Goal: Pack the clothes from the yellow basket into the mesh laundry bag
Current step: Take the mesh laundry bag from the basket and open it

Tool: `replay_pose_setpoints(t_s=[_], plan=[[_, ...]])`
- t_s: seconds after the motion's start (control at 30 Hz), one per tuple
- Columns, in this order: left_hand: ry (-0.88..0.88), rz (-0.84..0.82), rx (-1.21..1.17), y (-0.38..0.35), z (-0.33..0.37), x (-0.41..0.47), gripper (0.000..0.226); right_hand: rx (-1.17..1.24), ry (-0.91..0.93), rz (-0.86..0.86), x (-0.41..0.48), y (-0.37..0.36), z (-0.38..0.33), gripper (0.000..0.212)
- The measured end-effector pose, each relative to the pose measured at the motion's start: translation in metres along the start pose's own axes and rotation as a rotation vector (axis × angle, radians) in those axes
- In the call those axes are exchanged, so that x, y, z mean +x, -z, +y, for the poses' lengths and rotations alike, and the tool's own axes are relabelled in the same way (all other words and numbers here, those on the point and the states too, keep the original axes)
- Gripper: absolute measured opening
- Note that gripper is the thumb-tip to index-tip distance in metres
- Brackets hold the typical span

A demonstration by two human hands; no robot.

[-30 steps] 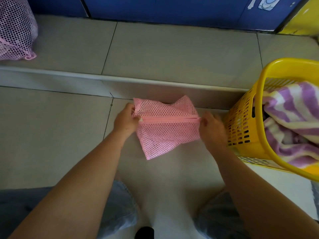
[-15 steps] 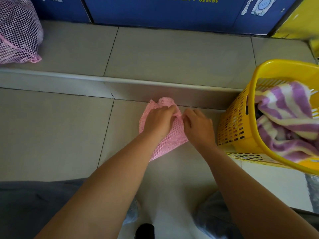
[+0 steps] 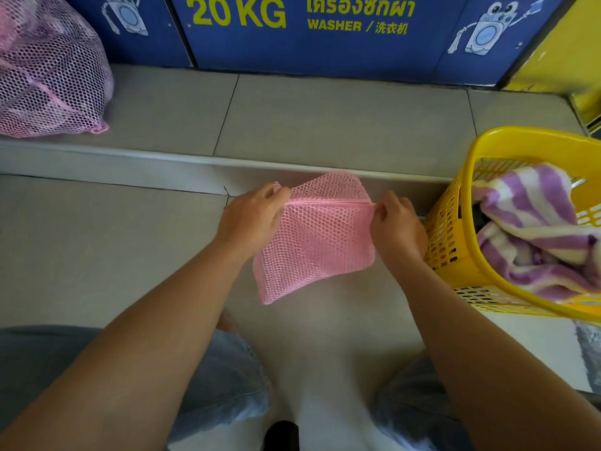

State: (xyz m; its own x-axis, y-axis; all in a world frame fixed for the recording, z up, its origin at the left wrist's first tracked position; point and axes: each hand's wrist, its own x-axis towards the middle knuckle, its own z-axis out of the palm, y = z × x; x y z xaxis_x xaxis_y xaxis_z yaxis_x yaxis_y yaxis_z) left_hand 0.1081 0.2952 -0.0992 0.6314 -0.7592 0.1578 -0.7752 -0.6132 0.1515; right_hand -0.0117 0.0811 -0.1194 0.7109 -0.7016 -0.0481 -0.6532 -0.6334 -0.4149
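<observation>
A flat pink mesh laundry bag (image 3: pixel 317 242) hangs between my hands above the tiled floor, its zipper band running across the top. My left hand (image 3: pixel 252 219) pinches the left end of the zipper band. My right hand (image 3: pixel 395 224) pinches the right end. The yellow basket (image 3: pixel 455 236) stands right of my right hand, nearly touching it. Inside it lies a purple and white striped cloth (image 3: pixel 533 232) over something dark.
A full pink mesh bag (image 3: pixel 48 73) sits on the raised tiled step (image 3: pixel 325 125) at the far left. Blue washer panels (image 3: pixel 325 37) line the back. My knees in grey trousers (image 3: pixel 227 385) are at the bottom.
My hands were together over the bunched bag half a second ago; they have spread apart again, stretching the bag flat along its zipper. The camera has tilted up a little.
</observation>
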Motion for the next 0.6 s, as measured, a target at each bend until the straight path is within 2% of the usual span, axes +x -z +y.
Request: replay_pose_setpoints(t_s=[0.13, 0.23, 0.33, 0.4, 0.5, 0.6], plan=[[0.151, 0.009, 0.007, 0.011, -0.010, -0.011, 0.011, 0.138, -0.160, 0.007, 0.010, 0.006, 0.015, 0.018], [0.382, 0.082, -0.016, 0.020, -0.020, -0.015, 0.008, 0.260, -0.264, 0.033, 0.014, 0.011, 0.024, 0.012], [0.494, 0.130, -0.024, 0.022, -0.025, -0.015, 0.010, 0.295, -0.262, 0.060, 0.012, 0.013, 0.019, 0.014], [0.548, 0.117, -0.137, 0.020, -0.024, -0.010, 0.012, 0.332, -0.290, 0.090, 0.011, 0.008, 0.013, 0.018], [0.582, -0.022, -0.427, 0.013, -0.014, 0.001, 0.022, 0.435, -0.397, -0.036, 0.006, -0.002, 0.001, 0.022], [0.552, -0.138, -0.658, 0.011, 0.010, 0.010, 0.030, 0.535, -0.548, -0.292, -0.005, -0.007, -0.015, 0.038]])
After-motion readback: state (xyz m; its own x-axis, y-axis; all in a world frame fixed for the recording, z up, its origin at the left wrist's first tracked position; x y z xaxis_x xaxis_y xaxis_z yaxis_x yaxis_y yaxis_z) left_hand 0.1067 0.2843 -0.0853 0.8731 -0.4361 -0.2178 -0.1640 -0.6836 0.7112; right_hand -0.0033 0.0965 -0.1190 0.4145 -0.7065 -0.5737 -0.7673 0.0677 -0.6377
